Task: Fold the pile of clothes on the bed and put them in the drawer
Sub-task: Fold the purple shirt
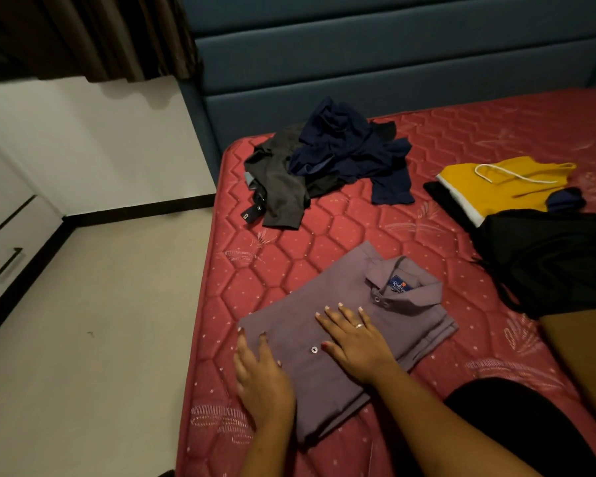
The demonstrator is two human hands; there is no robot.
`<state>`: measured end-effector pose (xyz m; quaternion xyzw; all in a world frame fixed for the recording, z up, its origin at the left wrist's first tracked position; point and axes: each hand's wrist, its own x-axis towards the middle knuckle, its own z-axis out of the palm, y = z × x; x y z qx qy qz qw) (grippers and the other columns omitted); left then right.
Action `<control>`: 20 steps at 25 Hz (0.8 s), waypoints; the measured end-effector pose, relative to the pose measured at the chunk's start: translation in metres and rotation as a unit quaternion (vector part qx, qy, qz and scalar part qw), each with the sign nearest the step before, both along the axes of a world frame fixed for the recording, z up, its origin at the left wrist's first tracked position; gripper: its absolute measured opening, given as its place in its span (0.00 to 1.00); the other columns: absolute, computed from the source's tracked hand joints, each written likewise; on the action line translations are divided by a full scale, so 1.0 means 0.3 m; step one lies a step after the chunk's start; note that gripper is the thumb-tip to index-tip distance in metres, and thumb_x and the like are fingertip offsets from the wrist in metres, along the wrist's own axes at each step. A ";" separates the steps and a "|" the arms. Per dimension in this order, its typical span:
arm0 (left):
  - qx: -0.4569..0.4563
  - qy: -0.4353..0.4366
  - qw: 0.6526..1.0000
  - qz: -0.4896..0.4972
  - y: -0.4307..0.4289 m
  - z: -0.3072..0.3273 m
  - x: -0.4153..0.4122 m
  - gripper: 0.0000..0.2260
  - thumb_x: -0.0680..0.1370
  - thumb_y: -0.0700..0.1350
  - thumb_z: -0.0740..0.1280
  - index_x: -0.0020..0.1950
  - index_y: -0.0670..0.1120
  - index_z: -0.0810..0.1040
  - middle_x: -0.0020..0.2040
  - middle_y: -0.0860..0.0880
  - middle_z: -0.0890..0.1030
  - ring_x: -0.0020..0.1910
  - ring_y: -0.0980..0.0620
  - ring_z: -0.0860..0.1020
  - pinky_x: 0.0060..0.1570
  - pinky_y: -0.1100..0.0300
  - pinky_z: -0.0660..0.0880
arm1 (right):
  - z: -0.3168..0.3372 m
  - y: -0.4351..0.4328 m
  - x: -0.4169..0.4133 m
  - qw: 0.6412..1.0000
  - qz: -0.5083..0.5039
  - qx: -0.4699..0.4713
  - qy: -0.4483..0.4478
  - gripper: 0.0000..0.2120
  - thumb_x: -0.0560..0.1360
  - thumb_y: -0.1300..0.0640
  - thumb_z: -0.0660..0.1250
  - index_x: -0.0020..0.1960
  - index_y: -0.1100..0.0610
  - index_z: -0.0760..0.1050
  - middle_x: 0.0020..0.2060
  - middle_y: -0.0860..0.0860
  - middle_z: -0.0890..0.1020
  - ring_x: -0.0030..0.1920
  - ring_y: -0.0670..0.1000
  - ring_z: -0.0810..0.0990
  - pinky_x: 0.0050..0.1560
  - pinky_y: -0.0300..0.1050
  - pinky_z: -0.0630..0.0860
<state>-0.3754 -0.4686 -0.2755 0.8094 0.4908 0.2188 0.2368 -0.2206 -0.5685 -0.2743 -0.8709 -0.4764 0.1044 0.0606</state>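
Observation:
A folded mauve-grey collared shirt (327, 380) lies on the red quilted mattress (289, 249) near its front left corner. My left hand (260, 380) rests flat on the shirt's left edge, fingers straight. My right hand (355, 339), wearing a ring, presses flat on the shirt's middle beside a button. Farther back lies an unfolded pile of dark grey and navy clothes (327, 163). At the far left a white drawer unit (4, 235) with black handles stands against the wall.
Folded yellow shorts (503, 187) with a white drawstring lie at the right, over a black garment. A black bag or cloth (558, 259) and a brown garment (585, 359) fill the right edge. A blue padded headboard (393, 63) stands behind. Beige floor (93, 339) spreads left of the bed.

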 end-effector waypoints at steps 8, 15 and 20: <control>0.038 0.199 0.944 -0.261 0.030 -0.018 0.204 0.37 0.71 0.59 0.31 0.79 0.52 0.49 0.79 0.54 0.48 0.78 0.51 0.44 0.74 0.47 0.41 | 0.019 0.132 0.095 1.000 0.004 -0.007 0.006 0.44 0.64 0.37 0.24 0.78 0.42 0.48 0.78 0.43 0.50 0.78 0.47 0.47 0.75 0.54 0.42; 0.059 0.193 0.953 -0.224 0.077 -0.096 0.240 0.28 0.76 0.61 0.53 0.73 0.51 0.68 0.70 0.48 0.73 0.69 0.47 0.72 0.69 0.47 0.63 | -0.047 0.148 0.133 1.000 -0.002 0.026 -0.009 0.35 0.70 0.38 0.28 0.77 0.37 0.48 0.77 0.39 0.48 0.77 0.46 0.44 0.72 0.48 0.34; 0.014 0.199 0.965 -0.173 0.109 -0.074 0.193 0.37 0.77 0.70 0.43 0.70 0.47 0.73 0.68 0.44 0.75 0.66 0.43 0.74 0.65 0.49 0.57 | -0.047 0.150 0.133 1.000 -0.002 0.017 -0.014 0.35 0.70 0.37 0.29 0.77 0.38 0.47 0.77 0.41 0.49 0.78 0.48 0.46 0.72 0.48 0.35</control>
